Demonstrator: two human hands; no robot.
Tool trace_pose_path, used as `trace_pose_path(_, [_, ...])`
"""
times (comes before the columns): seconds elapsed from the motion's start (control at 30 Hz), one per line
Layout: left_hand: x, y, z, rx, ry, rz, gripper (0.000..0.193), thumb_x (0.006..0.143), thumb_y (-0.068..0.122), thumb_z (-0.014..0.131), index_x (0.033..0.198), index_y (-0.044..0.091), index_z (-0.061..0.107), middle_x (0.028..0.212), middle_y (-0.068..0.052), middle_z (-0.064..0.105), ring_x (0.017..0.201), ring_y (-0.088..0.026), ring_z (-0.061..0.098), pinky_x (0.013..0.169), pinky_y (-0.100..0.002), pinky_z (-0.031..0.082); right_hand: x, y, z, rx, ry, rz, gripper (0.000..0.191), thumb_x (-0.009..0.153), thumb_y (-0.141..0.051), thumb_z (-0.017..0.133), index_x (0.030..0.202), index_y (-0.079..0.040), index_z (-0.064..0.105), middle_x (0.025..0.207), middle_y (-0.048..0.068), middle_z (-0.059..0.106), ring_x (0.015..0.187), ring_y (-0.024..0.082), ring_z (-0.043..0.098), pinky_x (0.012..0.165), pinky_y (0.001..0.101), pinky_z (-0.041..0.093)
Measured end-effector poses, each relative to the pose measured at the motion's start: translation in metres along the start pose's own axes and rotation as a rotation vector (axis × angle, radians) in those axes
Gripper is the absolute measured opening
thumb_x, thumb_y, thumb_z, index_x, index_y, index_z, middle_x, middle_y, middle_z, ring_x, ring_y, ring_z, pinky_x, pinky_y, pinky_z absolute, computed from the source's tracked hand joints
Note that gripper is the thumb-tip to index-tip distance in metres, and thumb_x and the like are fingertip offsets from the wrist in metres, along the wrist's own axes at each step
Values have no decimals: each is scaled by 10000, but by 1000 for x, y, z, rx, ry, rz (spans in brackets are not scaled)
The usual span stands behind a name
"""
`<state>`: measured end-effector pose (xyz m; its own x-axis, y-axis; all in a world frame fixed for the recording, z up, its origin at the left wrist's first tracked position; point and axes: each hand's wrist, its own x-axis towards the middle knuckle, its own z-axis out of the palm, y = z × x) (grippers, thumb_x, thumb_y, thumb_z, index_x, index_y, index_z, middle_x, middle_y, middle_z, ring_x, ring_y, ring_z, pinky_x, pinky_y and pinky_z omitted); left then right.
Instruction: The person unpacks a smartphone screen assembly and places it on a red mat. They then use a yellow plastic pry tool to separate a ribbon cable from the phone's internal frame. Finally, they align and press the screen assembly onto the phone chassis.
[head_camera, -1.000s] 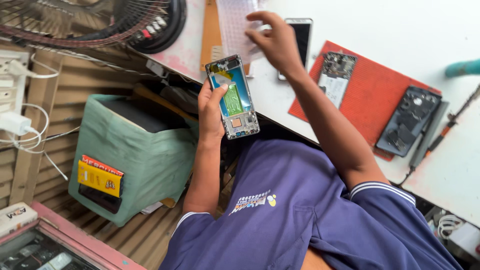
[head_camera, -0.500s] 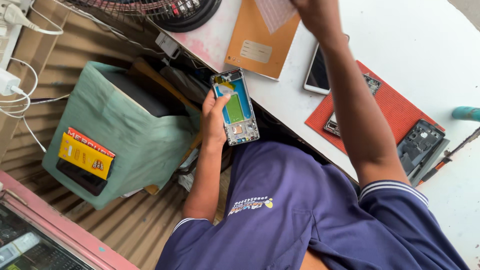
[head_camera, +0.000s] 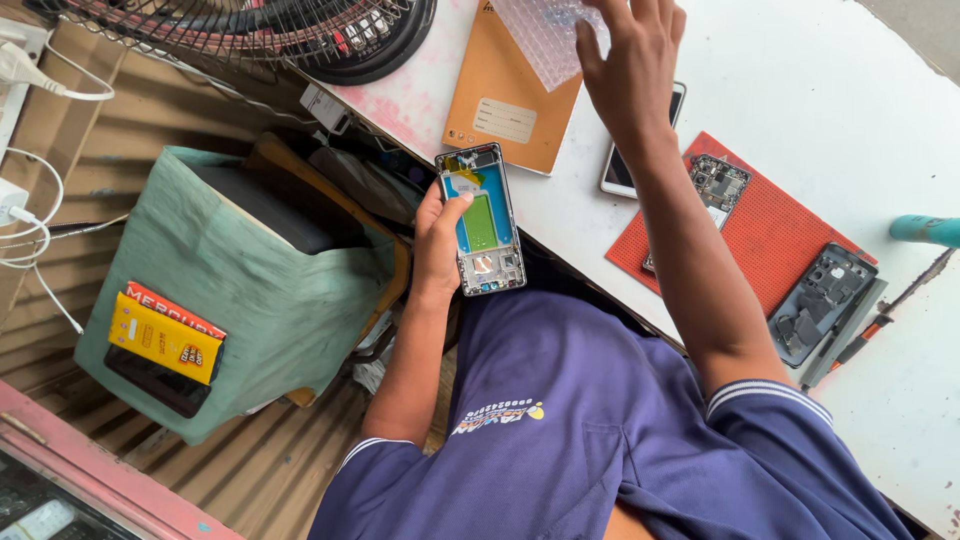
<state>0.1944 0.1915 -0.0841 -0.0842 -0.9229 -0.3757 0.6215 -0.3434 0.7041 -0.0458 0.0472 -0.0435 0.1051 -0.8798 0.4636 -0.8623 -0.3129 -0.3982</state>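
Your left hand (head_camera: 435, 240) is clamped on the phone frame (head_camera: 482, 220), which is off the table (head_camera: 800, 60) edge, inner side up. Your right hand (head_camera: 630, 70) is spread, gripping nothing, over the bubble wrap (head_camera: 540, 35) on the notebook (head_camera: 500, 110); can't tell if it touches. Step looks like a reach for the wrap. Next move needs a light pinch on its edge, frame kept level.

Containers: green bag (head_camera: 290, 290) is open-topped with a dark block inside and a yellow box (head_camera: 165, 335) at its front. Red mat (head_camera: 770, 230) carries two opened phone shells.
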Motion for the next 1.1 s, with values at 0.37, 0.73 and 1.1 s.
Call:
trace_pose_path(0.37, [3,-10,3,21,-26,-17,262,988,39,553,1236,-29,604,1100,-94,703,937,-129,678,853,-297,564,-39,-17,17,-8,-172,-60,438,1029,-283,776,1373,-50,637,1547,205,486,1457,388,381,1188,533,230])
trace_pose_path(0.73, [0,-10,-1,9,14,-25,283,976,30,546,1247,-14,612,1111,-76,700,962,-124,668,877,-290,549,-98,14,-8,-131,-269,527,1017,868,-382,882,1561,21,255,1530,398,238,1384,523,246,1027,673,292])
trace_pose_path(1.1, [-1,-1,2,37,17,-7,280,983,35,557,1253,-19,604,1116,-91,697,961,-136,670,874,-295,552,-42,-26,-6,169,-49,248,793,863,-245,867,1476,-13,421,1463,240,473,1368,427,412,1168,556,369])
